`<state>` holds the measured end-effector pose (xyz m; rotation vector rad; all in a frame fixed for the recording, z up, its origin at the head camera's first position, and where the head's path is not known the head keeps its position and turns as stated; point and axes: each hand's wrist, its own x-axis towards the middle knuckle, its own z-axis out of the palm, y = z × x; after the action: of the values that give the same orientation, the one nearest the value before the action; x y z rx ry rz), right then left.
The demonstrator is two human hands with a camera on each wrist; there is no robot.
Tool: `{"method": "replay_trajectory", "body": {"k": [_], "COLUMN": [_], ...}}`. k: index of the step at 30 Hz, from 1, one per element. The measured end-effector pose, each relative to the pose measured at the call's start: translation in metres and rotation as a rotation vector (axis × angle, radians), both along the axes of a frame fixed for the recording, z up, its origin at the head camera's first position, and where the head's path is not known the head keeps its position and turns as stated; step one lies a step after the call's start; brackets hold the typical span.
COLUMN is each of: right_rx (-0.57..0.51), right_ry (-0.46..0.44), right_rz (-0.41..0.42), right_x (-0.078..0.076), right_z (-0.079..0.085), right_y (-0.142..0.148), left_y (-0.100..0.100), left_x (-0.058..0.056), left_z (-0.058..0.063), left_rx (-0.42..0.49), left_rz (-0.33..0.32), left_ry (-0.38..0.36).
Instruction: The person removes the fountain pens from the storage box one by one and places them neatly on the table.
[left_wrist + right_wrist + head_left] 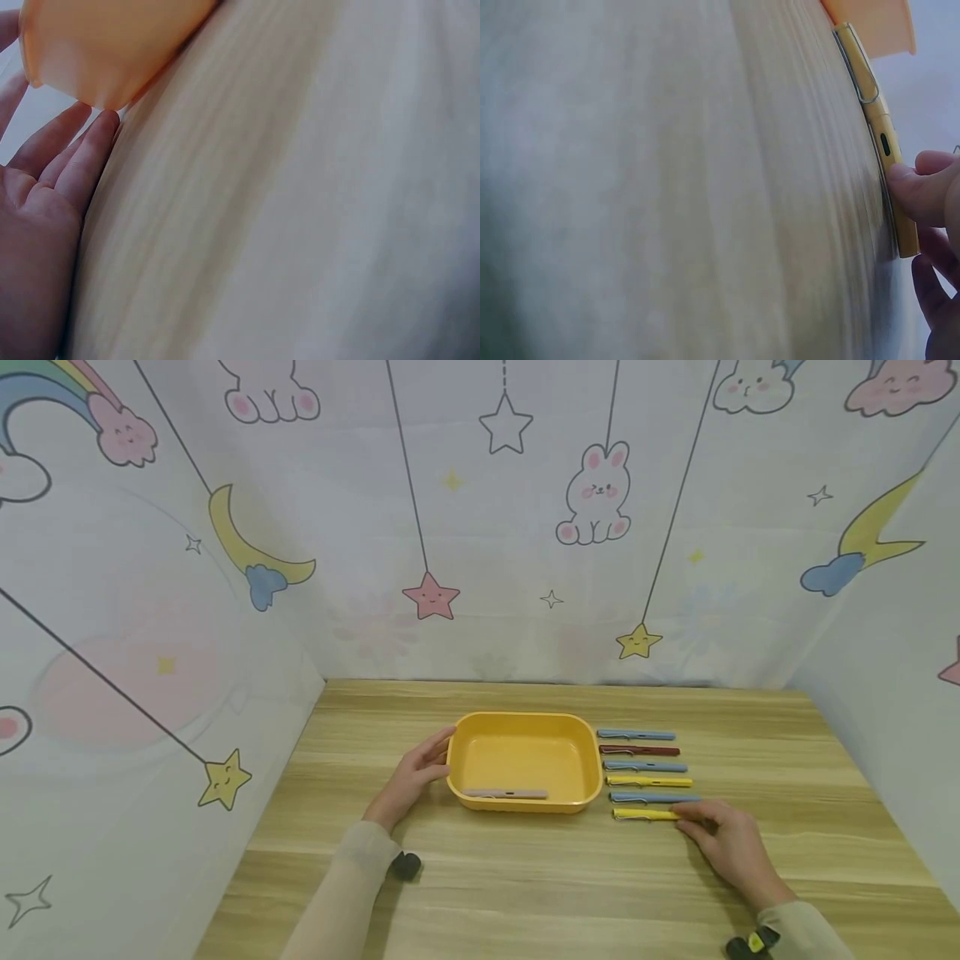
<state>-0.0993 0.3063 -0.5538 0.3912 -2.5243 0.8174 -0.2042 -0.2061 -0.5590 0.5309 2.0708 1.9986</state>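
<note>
My left hand [408, 781] rests at the left end of a yellow plastic bin [525, 806], its relaxed fingertips [101, 131] touching the outer wall. Inside the bin, a pale pinkish pen [506, 793] lies along the near side. To the right, my right hand [731, 843] pinches the barrel end of a yellow pen [885, 142] between thumb and fingers. That pen lies nearest to me in a column of pens, its clip end pointing toward the bin. Right behind it is a blue pen [648, 797], its right end beside my fingers.
Farther back in the column lie another yellow pen [648, 782], a blue pen [645, 767], a dark red pen [640, 750] and one more blue pen [636, 735]. They sit close to the bin's right wall. White printed curtains [487, 527] enclose the wooden table [525, 893] at back and sides.
</note>
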Motion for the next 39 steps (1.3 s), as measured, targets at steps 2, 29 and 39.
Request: {"method": "replay_trajectory", "body": {"k": [2, 29, 39], "right_rx": [0.001, -0.079, -0.179], "right_ry": [0.001, -0.097, -0.121], "right_rz": [-0.006, 0.044, 0.195], "right_x": [0.001, -0.027, -0.052], "right_z": [0.002, 0.069, 0.075], "right_y": [0.0, -0.05, -0.083], "left_y": [0.0, -0.001, 0.0], "left_x": [0.0, 0.001, 0.003], "left_z": [0.0, 0.0, 0.002], "left_rx": [-0.002, -0.012, -0.009], "left_rz": [0.004, 0.0, 0.008], "left_ry": [0.0, 0.014, 0.003]}}
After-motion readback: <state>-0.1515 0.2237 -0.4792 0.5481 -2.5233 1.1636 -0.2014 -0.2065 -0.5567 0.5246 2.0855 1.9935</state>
